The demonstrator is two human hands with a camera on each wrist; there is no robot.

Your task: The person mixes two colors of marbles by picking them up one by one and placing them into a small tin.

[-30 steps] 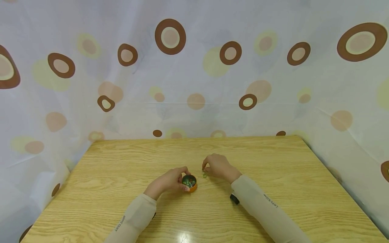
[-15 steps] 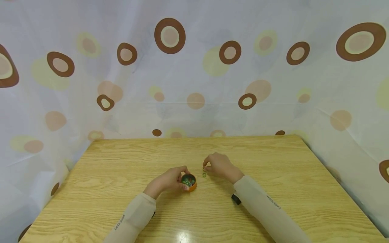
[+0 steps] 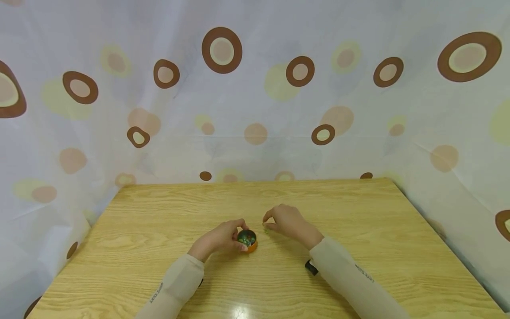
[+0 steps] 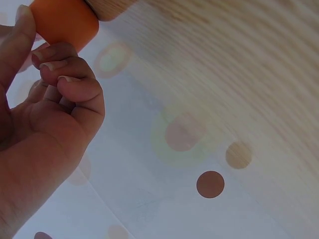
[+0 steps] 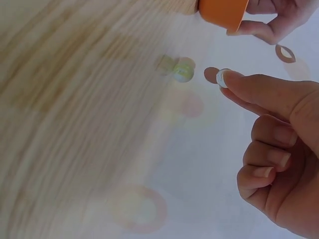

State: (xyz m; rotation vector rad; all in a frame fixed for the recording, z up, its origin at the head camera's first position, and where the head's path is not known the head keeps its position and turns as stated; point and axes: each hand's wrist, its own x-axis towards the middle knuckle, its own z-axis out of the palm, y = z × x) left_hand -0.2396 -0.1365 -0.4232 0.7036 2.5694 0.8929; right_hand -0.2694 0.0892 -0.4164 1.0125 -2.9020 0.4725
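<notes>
My left hand [image 3: 221, 237] grips a small round orange bowl [image 3: 252, 249] by its rim, thumb on the near side and a finger on the far side. Several glassy marbles [image 3: 247, 240] lie inside the bowl. In the left wrist view, the bowl's orange side [image 4: 67, 22] shows against the thumb and fingers. Just right of the bowl, my right hand [image 3: 287, 221] pinches a clear marble [image 5: 222, 78] between thumb and index finger, its other fingers curled in. A yellow-green marble [image 5: 183, 71] rests on the table close to those fingertips.
Both hands work over a wood-grain table [image 3: 167, 208] with a glossy surface. A white curtain [image 3: 255, 97] with brown and pale circles hangs behind it and along both sides. A dark wrist strap [image 3: 312, 267] sits under the right sleeve.
My right hand has shifted slightly left, toward the bowl, with the pinched marble. My left hand keeps its grip on the bowl in the same spot.
</notes>
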